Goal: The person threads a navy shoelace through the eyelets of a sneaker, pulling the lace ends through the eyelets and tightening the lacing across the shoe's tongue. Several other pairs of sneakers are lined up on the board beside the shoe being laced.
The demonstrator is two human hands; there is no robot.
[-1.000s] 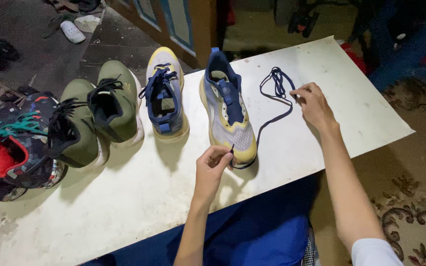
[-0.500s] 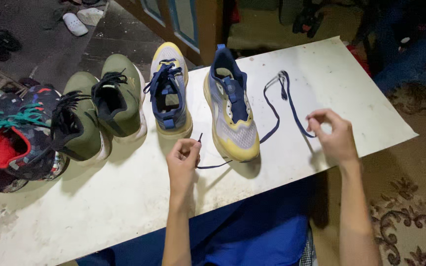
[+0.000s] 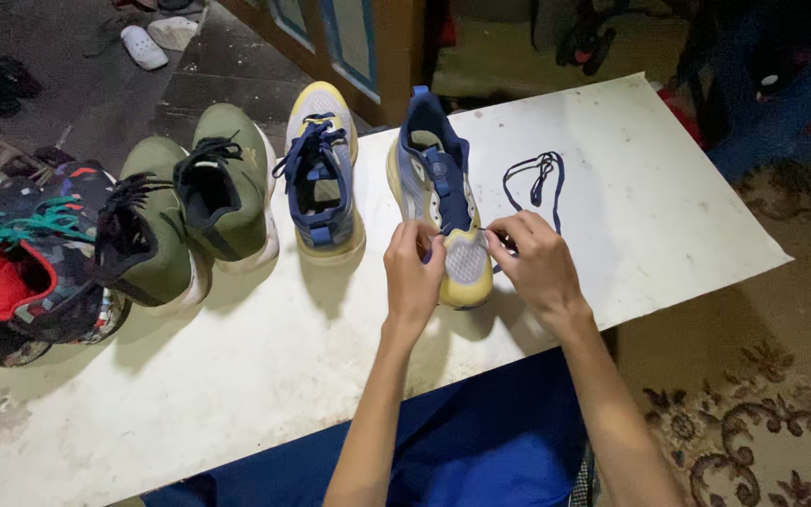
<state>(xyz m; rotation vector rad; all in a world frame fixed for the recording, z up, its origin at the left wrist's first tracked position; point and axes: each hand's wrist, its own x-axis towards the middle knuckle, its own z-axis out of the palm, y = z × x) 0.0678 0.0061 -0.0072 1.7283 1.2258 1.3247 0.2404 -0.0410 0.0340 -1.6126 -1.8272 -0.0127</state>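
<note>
A blue, white and yellow sneaker (image 3: pixel 443 178) stands on the white table (image 3: pixel 237 376), toe towards me. My left hand (image 3: pixel 413 277) pinches at the left side of its toe area. My right hand (image 3: pixel 537 263) is on the right side, fingers closed on the dark blue shoelace (image 3: pixel 537 183). The lace runs from the toe eyelets and loops on the table to the right of the shoe. Which lace end my left hand holds is hidden by the fingers.
A matching laced blue and yellow sneaker (image 3: pixel 321 174) stands to the left. Further left are two olive green sneakers (image 3: pixel 194 211) and dark multicoloured shoes (image 3: pixel 21 268) with teal laces. A patterned carpet (image 3: pixel 753 422) lies to the right, a wooden cabinet (image 3: pixel 359 47) behind.
Both hands came together at the sneaker's toe. The lace, stretched wide between them before, now lies gathered in a loop on the table right of the shoe.
</note>
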